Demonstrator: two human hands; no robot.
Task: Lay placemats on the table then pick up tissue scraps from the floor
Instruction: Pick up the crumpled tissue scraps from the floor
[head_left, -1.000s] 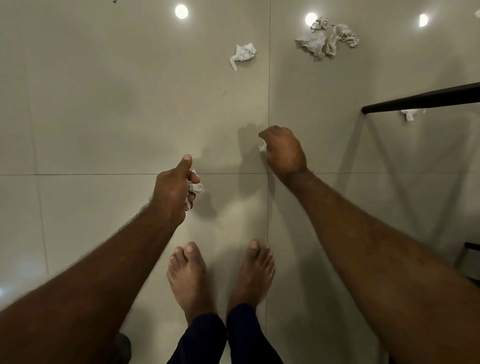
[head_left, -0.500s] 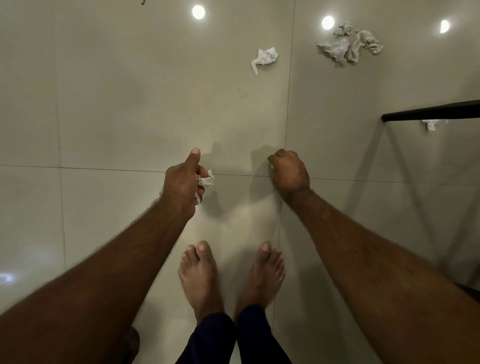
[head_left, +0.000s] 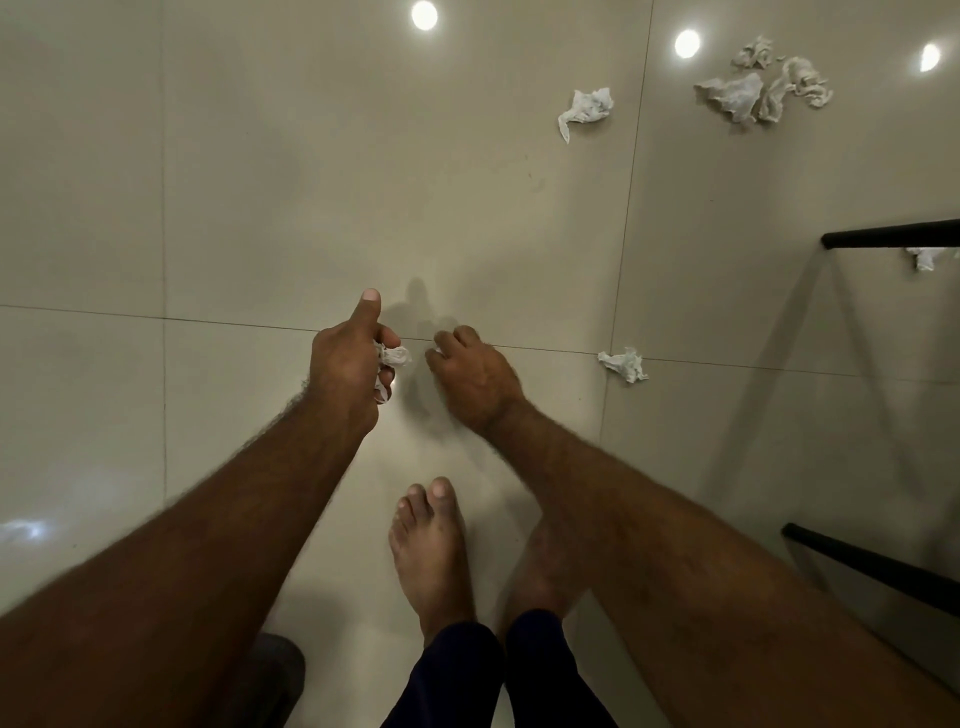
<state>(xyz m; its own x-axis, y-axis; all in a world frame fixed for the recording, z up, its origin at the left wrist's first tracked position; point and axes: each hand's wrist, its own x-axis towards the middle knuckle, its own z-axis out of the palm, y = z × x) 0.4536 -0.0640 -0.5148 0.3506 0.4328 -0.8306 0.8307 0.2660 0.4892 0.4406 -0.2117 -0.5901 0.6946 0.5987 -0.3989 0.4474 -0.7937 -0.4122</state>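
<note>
My left hand (head_left: 345, 371) grips crumpled white tissue scraps (head_left: 395, 357) in its curled fingers, thumb pointing up. Close to its right is my right hand (head_left: 475, 376), fingers curled, with a small bit of white tissue (head_left: 439, 354) pinched at the fingertips. One tissue scrap (head_left: 623, 365) lies on the floor tile seam just right of my right hand. Farther off lie another scrap (head_left: 586, 110) and a cluster of scraps (head_left: 763, 88). One more scrap (head_left: 926, 258) shows under the table's edge.
A black-framed glass table (head_left: 883, 237) stands at the right, with a second black bar (head_left: 857, 566) lower down. My bare feet (head_left: 431, 551) stand on the glossy beige tile floor (head_left: 260, 182). Ceiling lights reflect in the tiles at the top.
My right hand has moved left from the tile seam crossing toward my left hand. A tissue scrap now shows on the floor where it was. The view shifted left.
</note>
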